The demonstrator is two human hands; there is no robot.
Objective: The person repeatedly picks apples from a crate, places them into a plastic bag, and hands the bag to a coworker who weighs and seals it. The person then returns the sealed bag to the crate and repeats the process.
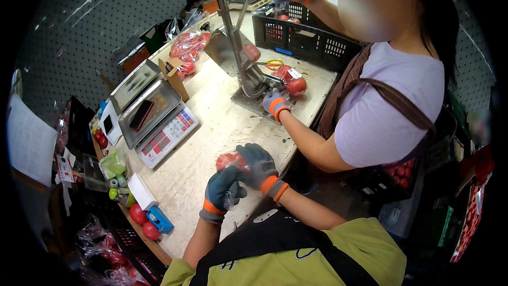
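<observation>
A clear bag of red tomatoes (228, 160) sits just above the near edge of the worktable (211, 127), held between both gloved hands. The right hand (257, 166) is closed over the bag's top; the left hand (222, 191) grips the plastic below it. Judged step: gathering and twisting the bag neck. The next move likely calls for a firm pinch on the neck while keeping the fruit uncrushed. A digital scale (159, 122) stands well apart to the left; a co-worker's gloved hand (275, 103) rests at the bag sealer (248, 82) opposite

Bare tabletop (222, 127) btwn scale (161, 122) & co-worker's forearm (307, 146); sealer (248, 82) blocks beyond
</observation>
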